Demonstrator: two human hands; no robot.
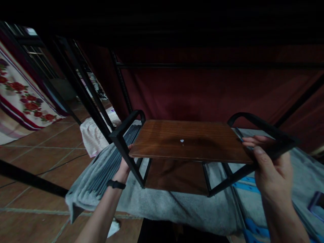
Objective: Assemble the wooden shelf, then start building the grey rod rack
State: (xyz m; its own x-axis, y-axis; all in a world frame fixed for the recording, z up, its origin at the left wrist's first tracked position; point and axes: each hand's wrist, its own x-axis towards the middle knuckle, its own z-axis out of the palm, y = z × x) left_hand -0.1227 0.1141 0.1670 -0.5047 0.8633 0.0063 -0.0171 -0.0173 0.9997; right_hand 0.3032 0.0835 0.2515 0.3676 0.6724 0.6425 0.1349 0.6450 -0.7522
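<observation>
Before me stands a small two-tier shelf point(199, 143) with brown wood-grain boards and black metal side frames. Its upper board carries a small white heart-shaped mark, and the lower board point(174, 177) shows beneath. My left hand point(125, 163), below a dark wristband, closes around the left side of the frame, fingers mostly hidden behind the post. On the right, my right hand point(273, 168) grips the right side frame, its thumb in front and other fingers reaching under the curved armrest-like bar. The shelf is over a grey cloth point(187, 206).
Grey rods point(111, 168) lie side by side at left on the cloth. Blue flat pieces point(246, 185) and a purple-edged object point(316, 204) are at right. A dark red curtain point(197, 94) hangs behind. Black posts point(78, 87) and a dark overhang frame the space; a striped cloth point(95, 135) is left.
</observation>
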